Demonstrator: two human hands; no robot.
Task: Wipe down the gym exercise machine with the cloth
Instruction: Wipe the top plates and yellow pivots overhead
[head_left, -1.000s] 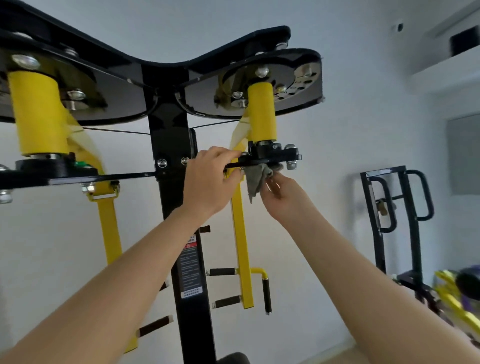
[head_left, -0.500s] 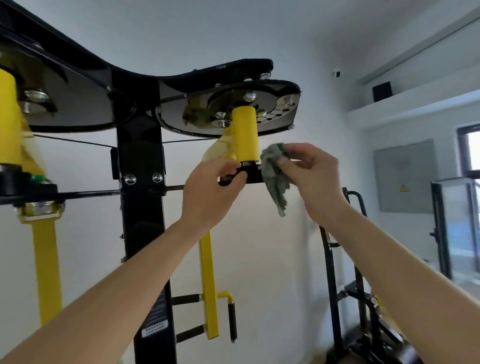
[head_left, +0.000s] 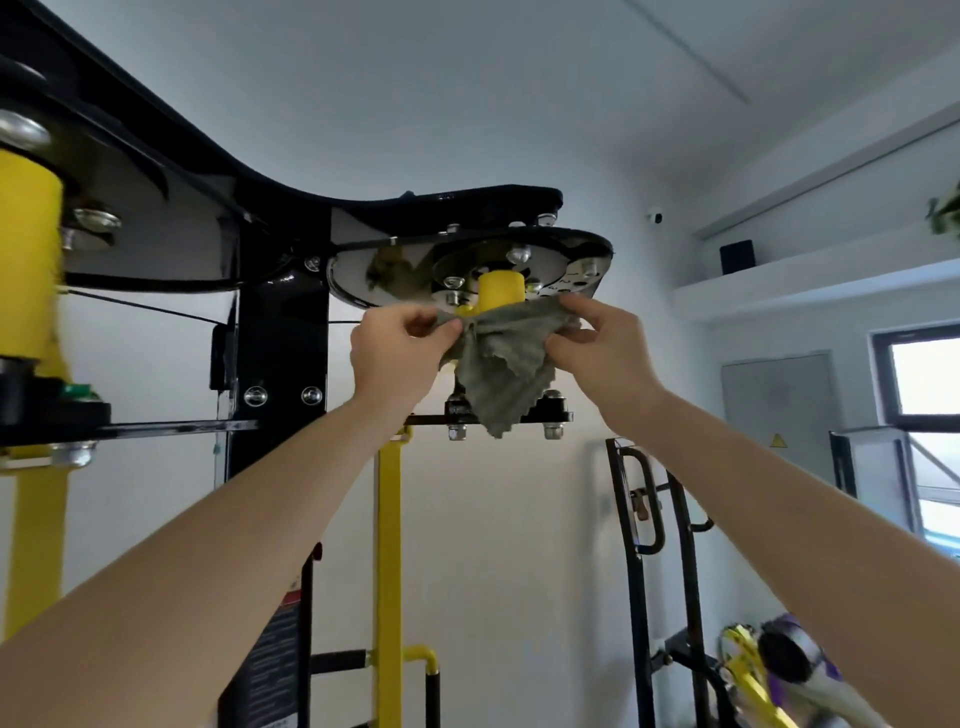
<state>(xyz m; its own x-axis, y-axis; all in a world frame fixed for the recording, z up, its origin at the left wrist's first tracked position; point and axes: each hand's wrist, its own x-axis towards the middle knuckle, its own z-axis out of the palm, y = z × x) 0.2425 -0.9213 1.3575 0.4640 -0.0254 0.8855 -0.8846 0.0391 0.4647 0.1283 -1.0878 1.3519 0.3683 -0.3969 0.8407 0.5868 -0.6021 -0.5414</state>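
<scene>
Your left hand now joins your right hand, both pinching the cloth taut against the yellow post for wiping.

Yellow sleeve boxed in: black round plate with bolt heads right above it, bolted black bracket below it. Cloth stretched across its front, left hand pinching left of it, right hand pinching right of it. Further left of sleeve, black column and thin cable block. Right of sleeve, past right hand, open air to wall. Below it yellow bar hangs; free gap between that and black rack.
</scene>
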